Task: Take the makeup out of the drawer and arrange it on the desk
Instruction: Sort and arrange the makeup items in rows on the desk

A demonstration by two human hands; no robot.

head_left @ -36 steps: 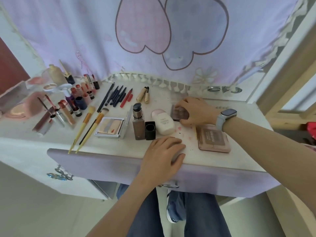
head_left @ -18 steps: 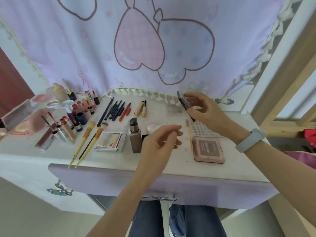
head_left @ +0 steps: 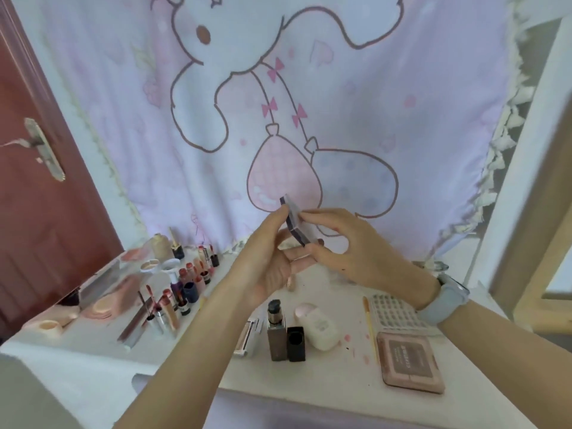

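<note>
1. Both hands have risen from the desk (head_left: 325, 379) since a second ago; the left hand (head_left: 266, 267), then flat at the front edge, now meets the right hand (head_left: 349, 252) in mid-air, and the view has tilted upward toward the curtain (head_left: 340, 103).
2. Small dark palette (head_left: 294, 221), earlier lying flat on the desk under the right hand, is now held edge-on above it; the right thumb and fingers pinch its upper and lower ends, and the left fingertips (head_left: 283, 212) press its near face, the left fingers fairly straight.
3. Step in hand, by judgement: inspecting or opening the palette before placing it; a steady pinch at the two ends, with the left hand easing the lid, should avoid a drop; a free spot lies near the pink compact (head_left: 408, 362) and the white grid tray (head_left: 396, 311).
4. Materials: palette thin, flat, rectangular, apparently hard plastic with a dark rim; compact matt pink with rounded corners; foundation bottle (head_left: 275, 329) square with a black pump; white tube (head_left: 318, 329) smooth and rounded; lipsticks (head_left: 192, 280) cylindrical, standing at the left.
</note>
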